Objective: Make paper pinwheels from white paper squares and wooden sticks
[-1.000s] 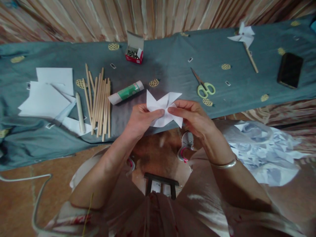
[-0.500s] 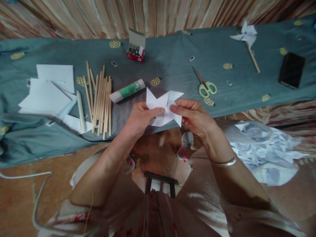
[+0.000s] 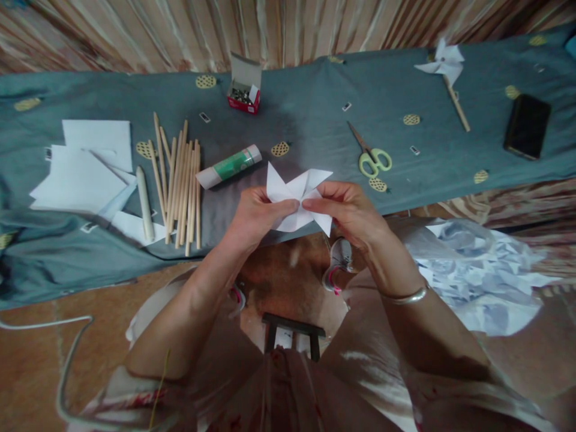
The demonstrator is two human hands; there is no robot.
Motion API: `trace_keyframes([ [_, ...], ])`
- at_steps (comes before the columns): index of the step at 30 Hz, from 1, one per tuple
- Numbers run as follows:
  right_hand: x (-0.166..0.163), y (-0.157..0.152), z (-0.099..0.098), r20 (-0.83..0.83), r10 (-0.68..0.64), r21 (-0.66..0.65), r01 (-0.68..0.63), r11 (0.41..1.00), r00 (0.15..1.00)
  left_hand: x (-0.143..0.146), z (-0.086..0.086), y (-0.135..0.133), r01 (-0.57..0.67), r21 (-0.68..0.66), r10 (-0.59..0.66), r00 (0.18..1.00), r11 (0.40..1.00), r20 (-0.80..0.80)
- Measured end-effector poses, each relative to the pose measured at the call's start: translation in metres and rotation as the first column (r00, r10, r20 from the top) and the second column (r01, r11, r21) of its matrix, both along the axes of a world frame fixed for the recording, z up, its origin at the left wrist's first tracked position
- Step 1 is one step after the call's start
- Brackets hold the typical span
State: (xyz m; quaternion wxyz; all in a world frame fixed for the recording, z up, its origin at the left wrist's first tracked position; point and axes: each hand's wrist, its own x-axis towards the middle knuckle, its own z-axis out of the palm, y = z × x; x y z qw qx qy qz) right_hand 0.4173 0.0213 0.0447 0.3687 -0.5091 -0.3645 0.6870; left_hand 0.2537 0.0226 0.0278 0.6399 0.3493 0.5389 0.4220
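Observation:
Both of my hands hold a white folded paper pinwheel (image 3: 292, 191) just above the near edge of a table covered in grey-blue cloth (image 3: 315, 108). My left hand (image 3: 254, 217) pinches its left side with thumb and fingers closed. From the right, my right hand (image 3: 351, 210) pinches the centre, thumb tip meeting the left thumb. A silver bangle sits on my right wrist. Left of my hands lie a glue stick (image 3: 229, 167) and a bundle of wooden sticks (image 3: 180, 186).
A stack of white paper sheets (image 3: 85, 168) lies at the left. A small red box of pins (image 3: 244, 96) stands at the back. Green-handled scissors (image 3: 371, 156), a finished pinwheel on a stick (image 3: 443, 66) and a black phone (image 3: 526, 126) lie at the right. A bag of paper scraps (image 3: 477, 270) is on the floor.
My right thumb slid a little left along the pinwheel's centre toward my left thumb. The paper stays held in the same place.

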Motion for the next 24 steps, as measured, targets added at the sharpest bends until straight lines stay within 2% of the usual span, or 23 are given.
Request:
trace_keyframes([
  [13,-0.0038,0.0007,-0.0035,0.063,-0.061,-0.002,0.061,0.998,0.996,0.0035,0.0051,-0.0015,0.024,-0.014,-0.024,0.999,1.000,0.024],
  [24,-0.0052,-0.0010,-0.0014,0.087,-0.032,0.031,0.029,0.999,0.996,0.0037,-0.0004,-0.0037,-0.006,0.002,0.006,1.000,1.000,-0.018],
])
